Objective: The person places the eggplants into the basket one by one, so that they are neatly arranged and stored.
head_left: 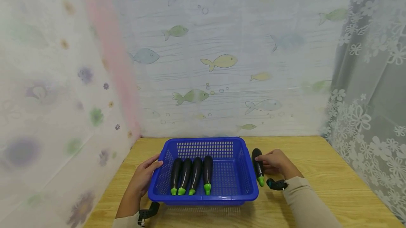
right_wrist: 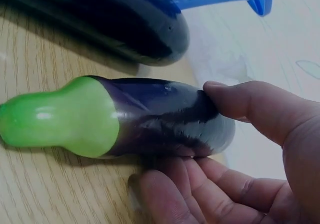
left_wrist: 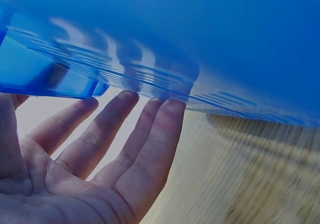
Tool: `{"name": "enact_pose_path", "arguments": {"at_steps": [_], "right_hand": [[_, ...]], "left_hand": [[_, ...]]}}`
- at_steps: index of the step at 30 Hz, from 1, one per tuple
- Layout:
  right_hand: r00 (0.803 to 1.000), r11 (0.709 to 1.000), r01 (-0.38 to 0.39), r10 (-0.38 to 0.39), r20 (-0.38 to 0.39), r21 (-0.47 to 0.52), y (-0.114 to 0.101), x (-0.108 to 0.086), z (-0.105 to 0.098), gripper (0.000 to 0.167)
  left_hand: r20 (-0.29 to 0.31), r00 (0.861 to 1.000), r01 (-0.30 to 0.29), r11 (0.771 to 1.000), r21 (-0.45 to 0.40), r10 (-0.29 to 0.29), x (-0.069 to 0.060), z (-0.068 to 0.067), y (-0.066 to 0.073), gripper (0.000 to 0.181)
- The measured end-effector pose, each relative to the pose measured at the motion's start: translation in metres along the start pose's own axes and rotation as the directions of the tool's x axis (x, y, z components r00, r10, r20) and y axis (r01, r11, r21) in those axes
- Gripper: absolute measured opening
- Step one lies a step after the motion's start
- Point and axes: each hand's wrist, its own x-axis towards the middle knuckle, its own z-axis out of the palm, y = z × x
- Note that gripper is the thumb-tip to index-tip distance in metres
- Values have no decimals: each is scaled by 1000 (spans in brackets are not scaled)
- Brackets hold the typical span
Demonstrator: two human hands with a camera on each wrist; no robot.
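A blue plastic basket (head_left: 250, 197) stands on the table with several dark eggplants (head_left: 197, 175) with green stem ends lying side by side in its left part. My left hand (head_left: 145, 175) holds the basket's left side. Its thumb is on the rim, and in the left wrist view the fingertips (left_wrist: 172, 107) touch the outer wall. Right of the basket, my right hand (head_left: 276, 161) grips an eggplant (right_wrist: 150, 116) between thumb and fingers, its green end towards me. The right wrist view shows another eggplant (right_wrist: 110, 19) lying between the held one and the basket.
The basket and the loose eggplant rest on a light wooden table (head_left: 317, 171). A fish-patterned curtain (head_left: 222, 90) hangs behind its far edge. Flower-patterned sheets (head_left: 57, 115) hang at the left, and a lacy one (head_left: 368, 122) at the right.
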Motion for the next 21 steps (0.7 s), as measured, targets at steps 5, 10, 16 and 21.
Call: {"name": "enact_pose_path", "arguments": {"at_steps": [5,10,16,21], "right_hand": [[1000,999,4,-5,-2,-40,2,-1,-5,74],[1000,998,-1,0,-14,-68,5,-3,-10,77],[1000,998,-11,11,-6,-64,10,-6,-16,82],[1000,998,-9,9,-3,-60,13,-8,-20,83]], "left_hand": [[0,1000,4,1000,0,-4,0,0,0,61],[10,1000,-4,1000,-4,4,0,0,-1,59],[9,1000,-7,1000,-2,7,0,0,0,57],[0,1000,-2,1000,-4,2,-1,0,0,57]]}}
